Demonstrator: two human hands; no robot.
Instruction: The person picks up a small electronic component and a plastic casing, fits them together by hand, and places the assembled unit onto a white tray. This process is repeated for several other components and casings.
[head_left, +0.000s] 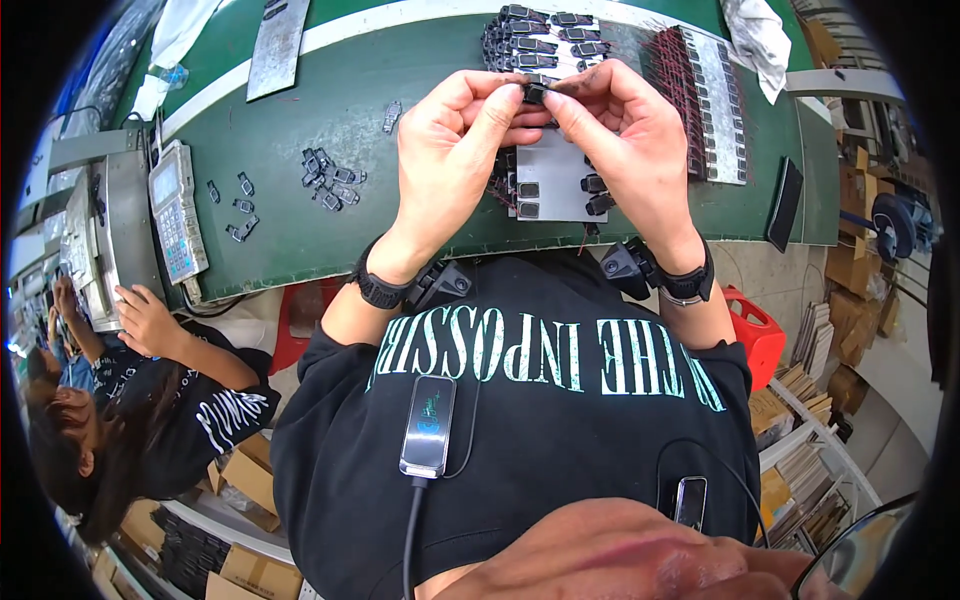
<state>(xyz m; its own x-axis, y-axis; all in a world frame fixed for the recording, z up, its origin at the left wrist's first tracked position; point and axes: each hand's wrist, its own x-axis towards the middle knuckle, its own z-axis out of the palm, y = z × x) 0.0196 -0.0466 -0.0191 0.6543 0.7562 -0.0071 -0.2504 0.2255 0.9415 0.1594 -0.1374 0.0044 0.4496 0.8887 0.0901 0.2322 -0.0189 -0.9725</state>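
Observation:
Both my hands meet over the green worktable, pinching one small black plastic module [536,92] between thumbs and fingertips. My left hand [460,140] grips its left side, and my right hand [625,125] its right side; the fingers partly cover it. Dark smudges mark some fingertips. Beneath the hands lies a pale metal plate [552,180] with similar black modules along its edges. Beyond my fingers, more modules [530,45] stand in rows on the plate, some with thin dark red wires.
Loose modules form a pile [328,182] on the table [290,240]. At right lie a tray of wired modules [718,110] and a dark flat slab [786,205]. A grey keypad device [178,215] stands left, near another person's hand [150,320]. A red stool [752,335] is behind the table's edge.

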